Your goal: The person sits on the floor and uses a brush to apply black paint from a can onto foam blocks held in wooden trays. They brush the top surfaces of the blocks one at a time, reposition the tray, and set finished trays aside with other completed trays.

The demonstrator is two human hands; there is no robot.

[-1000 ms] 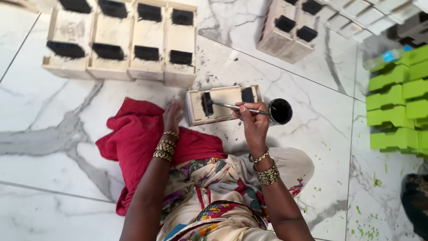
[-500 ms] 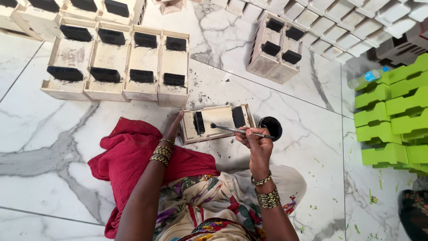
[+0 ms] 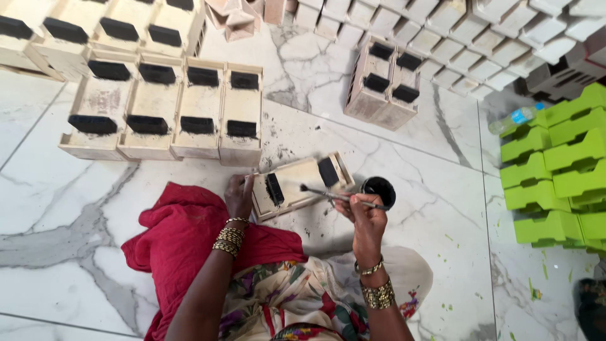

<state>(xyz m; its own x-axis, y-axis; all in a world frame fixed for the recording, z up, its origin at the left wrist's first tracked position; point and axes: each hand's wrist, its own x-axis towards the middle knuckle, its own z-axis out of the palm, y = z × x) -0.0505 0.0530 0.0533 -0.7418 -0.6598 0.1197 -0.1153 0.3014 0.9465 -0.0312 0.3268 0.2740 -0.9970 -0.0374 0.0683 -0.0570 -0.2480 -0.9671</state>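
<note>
A cream-coloured rectangular block with two black-painted patches lies tilted on the marble floor in front of me. My left hand grips its left end and steadies it. My right hand holds a thin paintbrush, whose tip hovers over the block's lower edge. A small round pot of black paint stands just right of the block, beside my right hand.
A row of painted cream blocks lies at the upper left, a stacked pair and many unpainted ones at the top right. Green blocks and a plastic bottle sit at the right. Red cloth covers my lap.
The view has shifted, so the block sits lower in the frame. My right hand has drawn the brush back off the block's face toward its lower edge. My left hand stays on the block.
</note>
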